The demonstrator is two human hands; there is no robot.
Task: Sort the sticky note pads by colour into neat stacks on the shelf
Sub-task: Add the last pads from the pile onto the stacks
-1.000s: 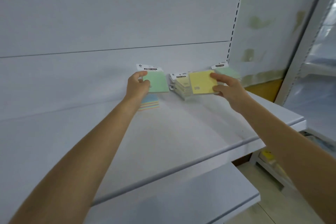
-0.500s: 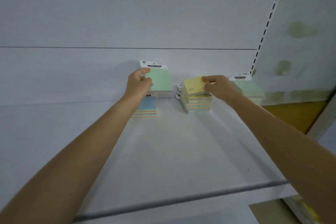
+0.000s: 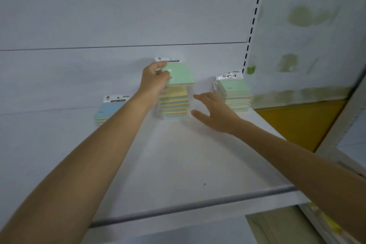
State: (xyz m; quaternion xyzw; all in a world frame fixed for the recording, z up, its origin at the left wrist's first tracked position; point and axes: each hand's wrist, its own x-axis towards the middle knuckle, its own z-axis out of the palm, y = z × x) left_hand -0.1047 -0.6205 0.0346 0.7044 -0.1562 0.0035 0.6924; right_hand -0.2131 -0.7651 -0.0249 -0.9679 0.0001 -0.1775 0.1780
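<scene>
Left stack (image 3: 103,113), middle stack (image 3: 174,105), right stack (image 3: 235,93): row on shelf (image 3: 178,164).

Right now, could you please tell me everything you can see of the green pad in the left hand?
The green pad is a square, pale green paper block with a white header card at its far edge. The left hand grips its left side, holding it roughly level over the middle stack; whether they touch is unclear.

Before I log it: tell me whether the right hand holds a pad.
No, the right hand is open, fingers spread beside the middle stack, holding nothing.
</scene>
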